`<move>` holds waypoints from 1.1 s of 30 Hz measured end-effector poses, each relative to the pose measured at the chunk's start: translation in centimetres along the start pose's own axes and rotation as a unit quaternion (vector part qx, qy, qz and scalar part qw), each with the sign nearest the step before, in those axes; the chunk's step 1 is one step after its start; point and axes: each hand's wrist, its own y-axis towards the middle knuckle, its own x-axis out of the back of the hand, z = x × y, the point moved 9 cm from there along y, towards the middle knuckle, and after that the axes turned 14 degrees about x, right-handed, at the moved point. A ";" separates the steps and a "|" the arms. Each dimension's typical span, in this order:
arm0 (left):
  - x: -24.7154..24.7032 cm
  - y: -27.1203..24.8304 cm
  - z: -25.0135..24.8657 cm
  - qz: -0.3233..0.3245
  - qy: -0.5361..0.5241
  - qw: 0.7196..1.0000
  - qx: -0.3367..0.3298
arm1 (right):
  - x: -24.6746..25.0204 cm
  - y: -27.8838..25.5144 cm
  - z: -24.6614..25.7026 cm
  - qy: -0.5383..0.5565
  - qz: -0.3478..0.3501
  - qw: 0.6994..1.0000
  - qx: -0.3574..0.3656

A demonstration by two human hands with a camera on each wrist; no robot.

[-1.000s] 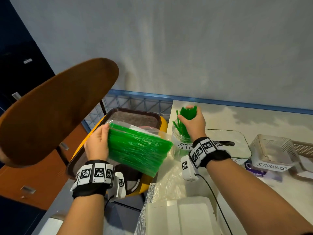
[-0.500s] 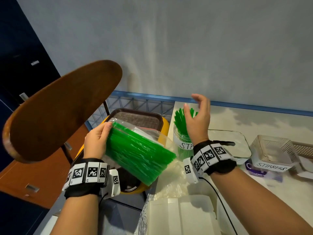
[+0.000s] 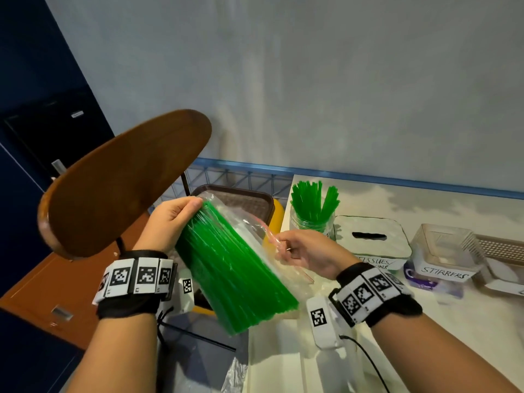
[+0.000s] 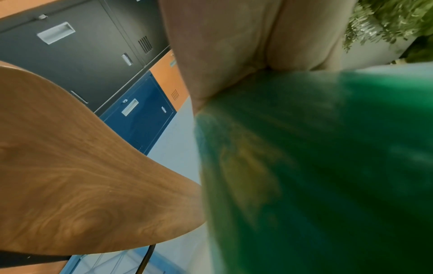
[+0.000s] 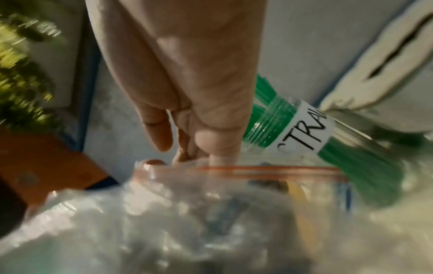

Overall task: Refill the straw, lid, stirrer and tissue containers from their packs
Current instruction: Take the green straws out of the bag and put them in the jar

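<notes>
A clear zip bag of green straws (image 3: 232,268) is held tilted in the air over the table's left edge. My left hand (image 3: 170,222) grips its upper end, seen close as blurred green straws (image 4: 328,166) in the left wrist view. My right hand (image 3: 300,251) pinches the bag's red-striped open edge (image 5: 257,169). Behind it stands the glass straw jar (image 3: 312,219) with a bunch of green straws upright in it; its label (image 5: 309,133) shows in the right wrist view. The tissue box (image 3: 371,236) and the clear stirrer container (image 3: 442,251) sit to the right.
A brown wooden chair back (image 3: 119,180) rises at the left, close to my left hand. A brown tray (image 3: 241,199) lies on a yellow seat beneath the bag. A white pack (image 3: 283,370) lies at the table's near edge. Lockers (image 4: 82,46) stand beyond.
My right hand left the straws in the jar and came back to pinch the bag's open edge. The bag tipped steeper, its upper end raised by my left hand.
</notes>
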 end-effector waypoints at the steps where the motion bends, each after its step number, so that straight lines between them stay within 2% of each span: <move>1: -0.3 0.0 0.1 0.003 0.015 1.000 0.001 | 0.0 -0.5 0.2 0.035 0.002 0.999 0.004; 3: -0.8 0.0 0.3 0.002 0.042 0.999 0.005 | 0.0 -1.7 0.5 0.035 0.020 0.999 0.009; 7: -2.5 -0.8 -1.2 -0.021 0.105 0.994 -0.023 | -1.4 -3.8 0.7 -0.118 0.131 0.984 0.034; 9: -3.4 -1.3 -2.2 -0.043 0.145 0.988 -0.044 | -1.6 -4.1 1.0 -0.190 0.144 0.968 0.084; 11: -4.4 -1.5 -3.0 -0.036 0.152 0.986 -0.055 | -2.1 -4.2 1.9 -0.264 0.143 0.941 0.154; 13: -5.6 -1.6 -3.6 -0.021 0.154 0.986 -0.067 | -2.6 -4.4 2.6 -0.291 0.123 0.928 0.198; 15: -6.4 -1.7 -4.3 -0.027 0.172 0.982 -0.079 | -2.2 -4.5 3.1 -0.317 0.063 0.919 0.225; 18: -7.4 -2.0 -5.3 -0.034 0.176 0.979 -0.095 | -0.7 -4.6 3.4 -0.379 -0.028 0.890 0.252; 20: -8.2 -2.4 -6.0 -0.033 0.190 0.974 -0.116 | -0.7 -4.6 2.6 -0.412 -0.013 0.883 0.225; 22: -9.4 -2.8 -6.6 -0.033 0.247 0.960 -0.131 | -1.0 -4.7 2.0 -0.438 0.009 0.879 0.188; 25: -10.3 -3.2 -7.1 -0.051 0.290 0.947 -0.129 | -1.5 -5.0 2.0 -0.417 0.015 0.883 0.214; 27: -10.4 -3.2 -7.2 -0.061 0.270 0.953 -0.121 | -1.5 -5.1 2.1 -0.398 0.005 0.890 0.222; 29: -10.3 -3.3 -7.4 -0.059 0.202 0.968 -0.136 | -1.1 -5.3 2.3 -0.389 -0.011 0.896 0.213; 31: -9.1 -3.2 -7.4 -0.107 0.130 0.974 -0.149 | -0.7 -5.4 2.5 -0.375 -0.025 0.904 0.205; 33: -7.6 -3.0 -6.3 -0.136 0.024 0.985 -0.104 | 0.0 -5.7 2.7 -0.338 -0.043 0.918 0.204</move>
